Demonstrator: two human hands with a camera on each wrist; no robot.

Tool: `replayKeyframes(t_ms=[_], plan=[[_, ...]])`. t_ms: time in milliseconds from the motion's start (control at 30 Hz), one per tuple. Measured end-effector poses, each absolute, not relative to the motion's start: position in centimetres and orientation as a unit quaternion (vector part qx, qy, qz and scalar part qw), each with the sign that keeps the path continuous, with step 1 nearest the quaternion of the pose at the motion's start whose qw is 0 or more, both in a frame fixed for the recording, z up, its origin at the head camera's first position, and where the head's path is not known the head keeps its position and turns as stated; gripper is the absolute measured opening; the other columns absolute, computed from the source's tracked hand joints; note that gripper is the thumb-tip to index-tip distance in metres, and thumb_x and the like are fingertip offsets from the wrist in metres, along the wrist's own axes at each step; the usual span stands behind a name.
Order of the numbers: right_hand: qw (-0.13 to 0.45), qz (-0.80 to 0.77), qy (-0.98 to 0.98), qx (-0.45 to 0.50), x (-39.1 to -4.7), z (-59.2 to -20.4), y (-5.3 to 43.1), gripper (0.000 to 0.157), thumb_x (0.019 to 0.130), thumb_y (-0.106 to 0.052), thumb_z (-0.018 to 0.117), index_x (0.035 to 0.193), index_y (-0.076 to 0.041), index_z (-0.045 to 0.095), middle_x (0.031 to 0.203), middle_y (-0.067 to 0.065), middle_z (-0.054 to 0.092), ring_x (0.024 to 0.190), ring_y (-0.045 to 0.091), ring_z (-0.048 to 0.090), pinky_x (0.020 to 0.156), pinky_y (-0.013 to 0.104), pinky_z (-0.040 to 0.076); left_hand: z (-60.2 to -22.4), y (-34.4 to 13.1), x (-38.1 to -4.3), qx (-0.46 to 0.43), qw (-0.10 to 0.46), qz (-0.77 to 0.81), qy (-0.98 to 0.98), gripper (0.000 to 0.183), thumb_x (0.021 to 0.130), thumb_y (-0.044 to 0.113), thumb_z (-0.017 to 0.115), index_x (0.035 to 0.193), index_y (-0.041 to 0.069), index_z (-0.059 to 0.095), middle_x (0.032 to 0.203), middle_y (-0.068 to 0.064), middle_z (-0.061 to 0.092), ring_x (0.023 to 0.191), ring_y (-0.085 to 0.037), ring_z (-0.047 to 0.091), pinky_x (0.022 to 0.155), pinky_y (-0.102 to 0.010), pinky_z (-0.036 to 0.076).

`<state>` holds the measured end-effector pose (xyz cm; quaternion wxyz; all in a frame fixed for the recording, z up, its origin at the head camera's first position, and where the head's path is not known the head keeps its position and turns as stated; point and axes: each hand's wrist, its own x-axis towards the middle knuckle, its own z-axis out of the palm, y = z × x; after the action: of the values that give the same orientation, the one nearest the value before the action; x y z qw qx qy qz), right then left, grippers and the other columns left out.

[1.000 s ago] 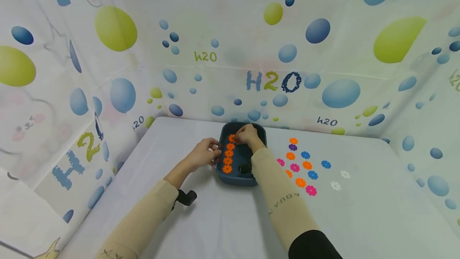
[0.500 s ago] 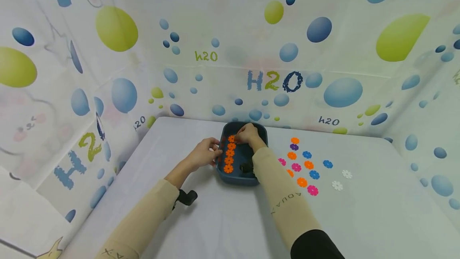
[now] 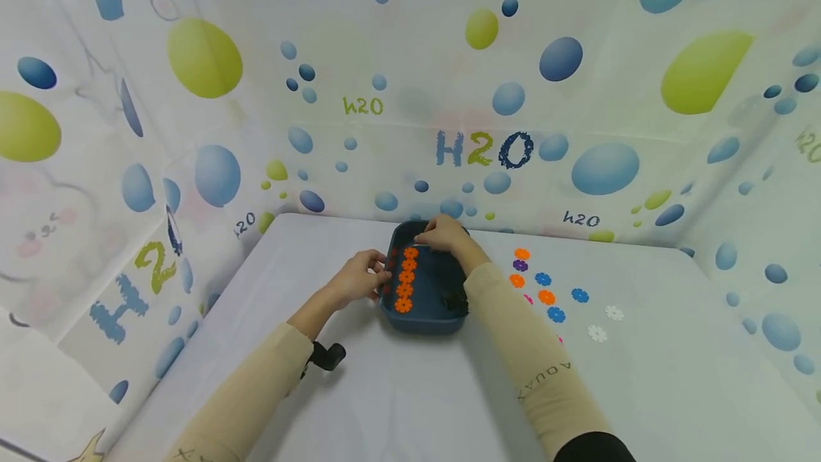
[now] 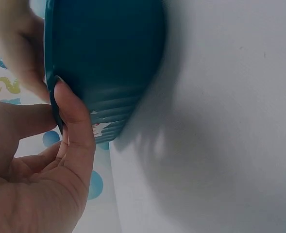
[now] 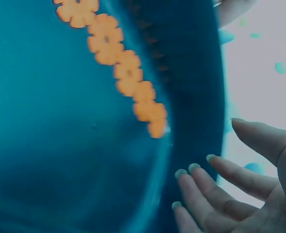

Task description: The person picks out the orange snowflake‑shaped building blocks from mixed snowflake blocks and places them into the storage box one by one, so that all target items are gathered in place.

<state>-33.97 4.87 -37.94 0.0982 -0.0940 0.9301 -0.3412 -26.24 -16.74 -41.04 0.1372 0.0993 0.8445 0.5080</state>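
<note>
A dark blue-green plastic basin (image 3: 423, 325) stands on the table. Along its left side inside runs a row of several orange flower-shaped discs (image 3: 406, 277), overlapping or edge to edge. My left hand (image 3: 355, 279) pinches the basin's left rim; in the left wrist view the thumb and a finger lie on either side of that wall (image 4: 109, 48). Over the far end of the basin is my right hand (image 3: 445, 234). The right wrist view shows this hand (image 5: 252, 187) with its fingers spread and nothing between them, beside the far end of the orange row (image 5: 128, 73).
Right of the basin, loose flower discs lie on the white table (image 3: 667, 376): several orange and blue (image 3: 580, 295), a purple one (image 3: 520, 265) and two white (image 3: 597, 334). Pink ones are partly hidden by the right sleeve (image 3: 526, 355). A printed curtain (image 3: 410, 91) encloses the back and sides.
My right hand has let go at the far end of the orange row and moved up and right, fingers now apart. The left hand keeps its grip on the rim.
</note>
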Motion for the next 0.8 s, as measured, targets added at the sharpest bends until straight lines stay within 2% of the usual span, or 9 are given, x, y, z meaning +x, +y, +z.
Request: replayKeyframes(t_ms=[100, 267, 367, 567, 800], plan=[[0.104, -0.319, 0.933, -0.128, -33.2, -36.4, 5.3, 0.034, 0.098, -0.030, 0.068, 0.111, 0.000, 0.074, 0.108, 0.015, 0.069, 0.090, 0.026, 0.061, 0.079, 0.037, 0.053, -41.1, -16.7, -26.1, 0.104, 0.134, 0.511, 0.843, 0.039, 0.104, 0.007, 0.057, 0.137, -0.010, 0.047, 0.098, -0.015, 0.055, 0.073, -0.021, 0.062, 0.064, -0.034, 0.061], [0.112, -0.309, 0.931, -0.156, -31.7, -34.4, 6.5, 0.041, 0.098, -0.031, 0.066, 0.123, 0.001, 0.068, 0.125, 0.019, 0.066, 0.110, 0.032, 0.062, 0.092, 0.043, 0.055, -41.1, -16.6, -26.2, 0.107, 0.134, 0.514, 0.841, 0.039, 0.103, 0.007, 0.057, 0.137, -0.011, 0.047, 0.098, -0.015, 0.056, 0.074, -0.021, 0.063, 0.064, -0.033, 0.062], [0.108, -0.312, 0.930, -0.162, -30.7, -33.4, 7.8, 0.043, 0.098, -0.031, 0.067, 0.125, 0.001, 0.065, 0.130, 0.021, 0.063, 0.116, 0.036, 0.061, 0.096, 0.046, 0.055, -41.1, -16.5, -26.3, 0.104, 0.134, 0.512, 0.842, 0.039, 0.103, 0.007, 0.059, 0.137, -0.010, 0.048, 0.098, -0.015, 0.056, 0.073, -0.021, 0.063, 0.064, -0.033, 0.062], [0.073, -0.295, 0.932, -0.195, -29.0, -32.5, 11.1, 0.040, 0.097, -0.030, 0.069, 0.121, 0.002, 0.066, 0.122, 0.019, 0.066, 0.110, 0.035, 0.062, 0.091, 0.045, 0.056, -41.5, -16.5, -26.7, 0.110, 0.137, 0.510, 0.842, 0.041, 0.103, 0.008, 0.059, 0.137, -0.011, 0.046, 0.099, -0.015, 0.056, 0.073, -0.021, 0.064, 0.064, -0.034, 0.062], [0.061, -0.302, 0.931, -0.194, -26.8, -32.5, 15.4, 0.037, 0.097, -0.028, 0.070, 0.122, 0.000, 0.066, 0.118, 0.016, 0.067, 0.105, 0.033, 0.066, 0.083, 0.040, 0.060, -41.4, -16.7, -26.9, 0.112, 0.147, 0.514, 0.838, 0.040, 0.104, 0.007, 0.058, 0.137, -0.011, 0.046, 0.099, -0.016, 0.056, 0.073, -0.022, 0.065, 0.065, -0.034, 0.062]])
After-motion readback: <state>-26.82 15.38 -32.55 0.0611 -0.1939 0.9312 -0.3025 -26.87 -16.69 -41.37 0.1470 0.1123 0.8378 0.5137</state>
